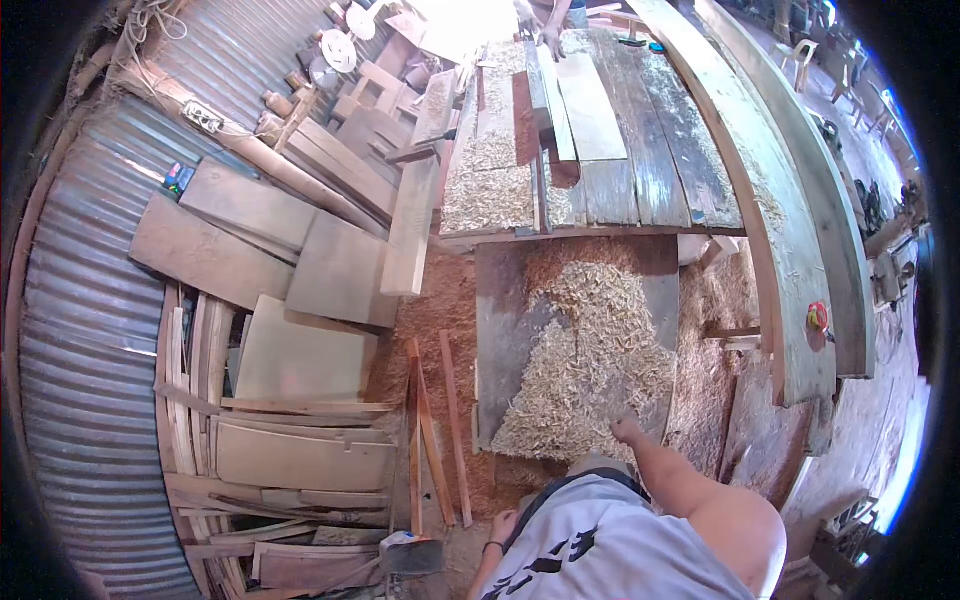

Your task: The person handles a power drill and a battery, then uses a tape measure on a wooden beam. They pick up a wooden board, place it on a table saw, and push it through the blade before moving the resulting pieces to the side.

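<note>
My right hand [625,430] hangs in front of my body, its fingers curled, over the near edge of a pile of wood shavings [590,350]. Whether anything is in it is too small to tell. My left hand [503,526] is low beside my left hip, partly hidden by my body, with a dark band at the wrist. The shavings lie on a flat dark board [500,300] on the floor. Beyond it stands a workbench [640,180] with shavings and a pale board [590,105] on top.
A co-worker's hand [551,40] is at the bench's far end. Long thick planks [790,230] run along the right, with a red tape measure [818,317] on one. Stacked boards [305,455] fill the left, by a corrugated metal wall [75,350]. Narrow strips [455,430] lean nearby.
</note>
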`<move>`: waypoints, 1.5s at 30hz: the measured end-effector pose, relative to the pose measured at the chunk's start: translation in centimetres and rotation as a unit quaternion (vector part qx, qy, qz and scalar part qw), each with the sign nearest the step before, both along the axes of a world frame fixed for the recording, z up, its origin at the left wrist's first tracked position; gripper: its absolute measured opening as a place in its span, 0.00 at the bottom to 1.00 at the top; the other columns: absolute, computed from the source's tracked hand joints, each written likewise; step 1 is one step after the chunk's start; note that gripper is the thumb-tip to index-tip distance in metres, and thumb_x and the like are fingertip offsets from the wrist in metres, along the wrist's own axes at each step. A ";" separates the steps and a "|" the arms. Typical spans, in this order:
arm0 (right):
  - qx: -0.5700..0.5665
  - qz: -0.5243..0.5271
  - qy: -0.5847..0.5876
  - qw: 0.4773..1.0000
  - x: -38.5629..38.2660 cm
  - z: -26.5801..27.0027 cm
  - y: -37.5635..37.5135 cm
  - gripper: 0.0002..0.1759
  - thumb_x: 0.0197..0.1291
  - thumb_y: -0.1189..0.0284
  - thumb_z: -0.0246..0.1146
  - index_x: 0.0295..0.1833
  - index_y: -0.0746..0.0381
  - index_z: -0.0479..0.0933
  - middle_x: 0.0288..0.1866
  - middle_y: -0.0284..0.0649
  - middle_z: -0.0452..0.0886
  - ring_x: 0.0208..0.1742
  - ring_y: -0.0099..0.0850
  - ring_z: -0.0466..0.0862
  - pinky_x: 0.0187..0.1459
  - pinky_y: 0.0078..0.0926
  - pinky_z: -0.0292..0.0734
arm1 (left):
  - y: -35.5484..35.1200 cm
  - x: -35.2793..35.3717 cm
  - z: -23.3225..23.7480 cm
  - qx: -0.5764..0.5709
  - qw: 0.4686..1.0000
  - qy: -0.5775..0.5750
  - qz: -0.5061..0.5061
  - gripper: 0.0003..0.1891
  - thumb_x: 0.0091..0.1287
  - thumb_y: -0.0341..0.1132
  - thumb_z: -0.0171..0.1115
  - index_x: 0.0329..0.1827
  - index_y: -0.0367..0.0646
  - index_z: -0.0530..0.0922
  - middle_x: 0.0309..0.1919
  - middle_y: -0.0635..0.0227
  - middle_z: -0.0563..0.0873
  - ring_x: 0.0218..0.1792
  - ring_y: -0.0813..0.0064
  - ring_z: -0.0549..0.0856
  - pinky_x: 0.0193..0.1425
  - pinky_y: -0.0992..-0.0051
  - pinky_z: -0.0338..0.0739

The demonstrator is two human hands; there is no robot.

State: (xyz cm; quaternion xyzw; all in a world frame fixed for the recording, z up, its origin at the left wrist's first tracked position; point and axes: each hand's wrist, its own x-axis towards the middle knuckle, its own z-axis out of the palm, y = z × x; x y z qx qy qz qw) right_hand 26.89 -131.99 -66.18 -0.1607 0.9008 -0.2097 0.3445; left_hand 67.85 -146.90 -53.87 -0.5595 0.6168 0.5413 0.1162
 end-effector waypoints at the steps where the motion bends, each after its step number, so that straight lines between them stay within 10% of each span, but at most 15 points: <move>1: -0.031 -0.008 0.041 0.999 -0.2 -0.3 -0.3 0.27 0.55 0.53 0.54 0.28 0.69 0.82 0.32 0.58 0.83 0.36 0.50 0.85 0.43 0.43 0.79 | 0.0 -1.0 1.5 -0.001 1.000 -0.011 0.007 0.16 0.64 0.40 0.61 0.44 0.36 0.83 0.38 0.62 0.86 0.40 0.73 0.83 0.47 0.73 0.77; 4: 0.044 -0.058 -0.080 0.994 -4.6 1.0 -2.4 0.29 0.56 0.51 0.53 0.32 0.69 0.82 0.34 0.61 0.82 0.40 0.53 0.84 0.45 0.45 0.78 | -0.1 -2.1 2.6 0.010 0.999 -0.026 0.026 0.15 0.65 0.39 0.59 0.46 0.37 0.83 0.37 0.65 0.87 0.39 0.77 0.83 0.46 0.75 0.77; 7: -0.024 -0.060 0.101 0.993 -10.3 -2.1 -5.0 0.28 0.57 0.52 0.53 0.41 0.69 0.80 0.37 0.61 0.82 0.44 0.55 0.83 0.49 0.47 0.76 | -0.4 -3.1 2.5 0.062 0.995 -0.036 0.072 0.15 0.66 0.39 0.58 0.49 0.38 0.82 0.37 0.67 0.86 0.38 0.78 0.83 0.44 0.77 0.78; 15: -0.319 -0.156 0.331 0.874 -27.0 14.1 -19.7 0.24 0.62 0.60 0.56 0.52 0.70 0.75 0.49 0.58 0.79 0.52 0.52 0.78 0.56 0.43 0.70 | 0.4 -4.2 3.3 0.068 0.989 0.010 0.129 0.16 0.68 0.40 0.59 0.52 0.39 0.79 0.40 0.68 0.84 0.35 0.77 0.83 0.38 0.77 0.78; 23: -0.251 -0.185 0.339 0.888 -36.4 24.9 -31.5 0.35 0.60 0.51 0.58 0.60 0.70 0.70 0.57 0.59 0.75 0.60 0.53 0.73 0.62 0.43 0.66 | 1.6 -0.9 2.6 0.107 0.976 -0.003 0.187 0.18 0.67 0.39 0.60 0.53 0.34 0.78 0.45 0.59 0.84 0.40 0.74 0.83 0.43 0.76 0.78; 35: -0.202 -0.143 0.165 0.955 -43.2 24.7 -37.8 0.63 0.37 0.36 0.71 0.67 0.74 0.60 0.60 0.64 0.72 0.62 0.51 0.75 0.60 0.40 0.72 | 3.0 -2.5 4.5 0.054 0.983 -0.005 0.177 0.16 0.67 0.38 0.60 0.52 0.35 0.79 0.41 0.63 0.86 0.42 0.75 0.84 0.42 0.76 0.79; 45: -0.198 -0.151 0.120 0.961 -42.3 20.9 -37.3 0.53 0.39 0.42 0.73 0.63 0.71 0.66 0.59 0.62 0.74 0.61 0.52 0.75 0.61 0.42 0.71 | 3.0 -1.5 2.8 0.083 0.985 -0.013 0.153 0.16 0.68 0.37 0.58 0.53 0.34 0.78 0.43 0.61 0.85 0.43 0.70 0.84 0.50 0.74 0.78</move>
